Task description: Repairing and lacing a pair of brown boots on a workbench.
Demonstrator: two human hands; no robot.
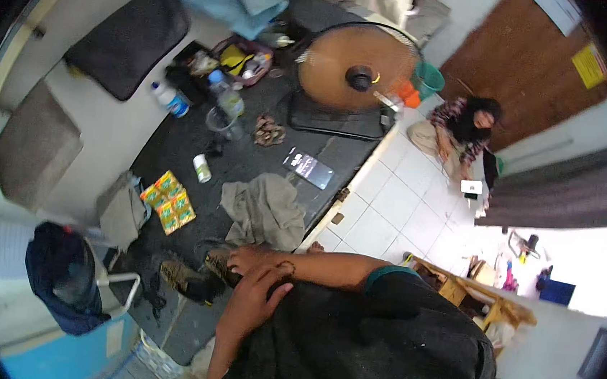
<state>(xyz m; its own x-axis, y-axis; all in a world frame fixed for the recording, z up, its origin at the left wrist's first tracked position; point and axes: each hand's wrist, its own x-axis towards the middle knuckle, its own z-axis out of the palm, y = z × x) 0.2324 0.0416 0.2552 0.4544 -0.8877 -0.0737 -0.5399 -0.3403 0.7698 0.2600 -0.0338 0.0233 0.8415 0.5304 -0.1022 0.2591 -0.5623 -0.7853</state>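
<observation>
My left hand (254,295) rests on the wrist and back of my right hand, fingers stretched out and apart. My right hand (242,258) lies low over the table's near edge, its fingers loosely bent and partly covered by the left; I see nothing held in it. Beside its fingertips is a brown-and-black patterned item (218,261), and a matching one (184,280) lies to the left; they look like gloves or footwear, but I cannot tell which. A crumpled grey-green cloth (266,208) lies just beyond my right hand.
On the dark tabletop (177,142) lie yellow-green packets (169,203), a small white bottle (202,168), a phone (309,168), a brown bunched item (269,130) and bottles (226,96). A round fan (357,68) stands beyond. A person (463,135) sits on the tiled floor (389,197).
</observation>
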